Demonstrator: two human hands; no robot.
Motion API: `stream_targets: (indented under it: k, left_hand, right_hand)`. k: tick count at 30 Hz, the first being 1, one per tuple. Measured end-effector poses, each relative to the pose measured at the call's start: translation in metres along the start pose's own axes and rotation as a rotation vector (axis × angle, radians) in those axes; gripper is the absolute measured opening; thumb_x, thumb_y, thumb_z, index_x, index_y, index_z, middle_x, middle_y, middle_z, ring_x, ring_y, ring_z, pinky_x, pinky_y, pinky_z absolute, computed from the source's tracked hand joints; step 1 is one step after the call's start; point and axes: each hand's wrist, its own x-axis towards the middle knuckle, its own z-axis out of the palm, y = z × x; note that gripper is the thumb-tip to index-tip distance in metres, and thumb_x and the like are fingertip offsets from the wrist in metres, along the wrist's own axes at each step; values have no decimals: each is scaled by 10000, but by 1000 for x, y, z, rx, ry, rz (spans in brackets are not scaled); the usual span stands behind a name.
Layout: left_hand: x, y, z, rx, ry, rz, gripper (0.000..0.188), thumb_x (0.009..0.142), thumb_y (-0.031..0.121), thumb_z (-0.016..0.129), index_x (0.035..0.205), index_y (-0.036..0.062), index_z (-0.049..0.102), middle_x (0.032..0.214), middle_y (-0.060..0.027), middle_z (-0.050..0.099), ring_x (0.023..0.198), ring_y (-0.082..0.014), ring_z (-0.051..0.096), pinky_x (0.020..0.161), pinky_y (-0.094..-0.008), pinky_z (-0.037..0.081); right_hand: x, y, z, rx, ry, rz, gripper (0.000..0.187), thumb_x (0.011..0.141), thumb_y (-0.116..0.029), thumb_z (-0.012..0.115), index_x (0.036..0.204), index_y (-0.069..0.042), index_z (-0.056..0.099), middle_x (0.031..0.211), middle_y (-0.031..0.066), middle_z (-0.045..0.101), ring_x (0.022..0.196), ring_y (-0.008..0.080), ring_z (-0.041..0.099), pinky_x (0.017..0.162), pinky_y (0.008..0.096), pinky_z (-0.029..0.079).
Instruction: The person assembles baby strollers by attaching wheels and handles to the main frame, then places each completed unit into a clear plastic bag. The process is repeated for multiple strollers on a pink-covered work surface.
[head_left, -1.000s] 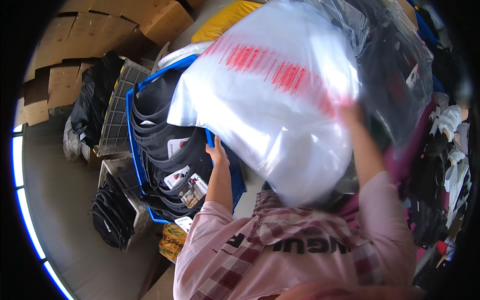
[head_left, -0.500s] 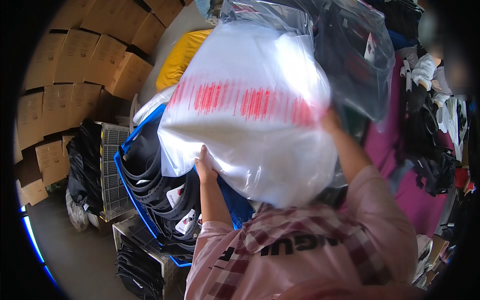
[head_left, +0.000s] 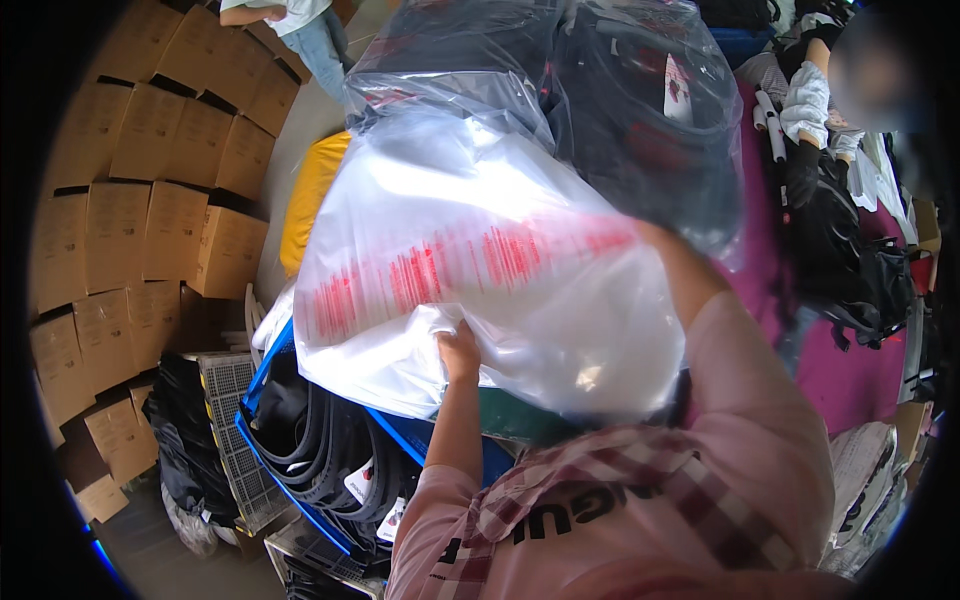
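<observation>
A large clear plastic bag [head_left: 560,330] with bands of red print spreads out in front of me. My left hand [head_left: 459,350] is closed on its near side, bunching the film between thumb and fingers. At the bag's right edge is my right hand [head_left: 652,238], blurred, its fingers hidden by the film. Red print narrows toward that hand. Beyond lie dark goods in clear bags [head_left: 640,120], one with a white tag, partly overlapped by the plastic bag. Below left of it, a blue crate [head_left: 262,445] holds several black curved pieces [head_left: 330,450] with white tags.
Stacked cardboard boxes [head_left: 120,235] line the left side. A grey mesh crate [head_left: 240,440] stands beside black wrapped goods [head_left: 180,440]. A yellow sack [head_left: 312,190] lies behind the bag. On the right, a purple surface [head_left: 850,370] bears black items. Another person [head_left: 310,40] stands at the back.
My left hand has moved right and taken a bunch of the film. The bag has swung left and its print now slants up to the right. Another person has come into view.
</observation>
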Motion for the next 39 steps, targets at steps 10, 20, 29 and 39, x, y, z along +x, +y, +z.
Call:
stream_targets:
  k: [10, 20, 29, 39]
  left_hand:
    - [-11, 25, 0, 0, -24, 16, 428, 878, 206, 576, 1134, -127, 497, 1125, -284, 579, 1053, -375, 564, 922, -410, 419]
    - [-55, -8, -12, 287, -103, 20, 477, 860, 228, 614, 1159, -119, 481, 1116, -318, 573, 1075, -451, 539, 924, -442, 424]
    - [-107, 38, 52, 183, -298, 121, 465, 833, 272, 647, 1089, -97, 528, 1026, -291, 619, 987, -418, 598, 876, -426, 441]
    - [-153, 12, -23, -210, 110, 7, 352, 855, 209, 668, 1044, -76, 586, 928, -121, 648, 831, -199, 602, 724, -304, 478]
  right_hand:
    - [-9, -2, -13, 21, -156, 56, 386, 885, -240, 473, 1190, -30, 580, 1194, 196, 600, 1097, 383, 577, 925, 435, 474]
    - [-120, 77, 37, 204, -129, 132, 369, 872, -322, 513, 1048, -19, 631, 1068, 249, 630, 1003, 412, 610, 847, 497, 500]
    - [-203, 192, 35, 232, 89, 250, 442, 864, -349, 504, 1142, -7, 530, 1037, 276, 628, 974, 447, 604, 855, 501, 482]
    - [-230, 140, 12, 457, 16, 261, 527, 845, -456, 567, 1091, 11, 562, 1060, 268, 622, 990, 428, 601, 861, 492, 478]
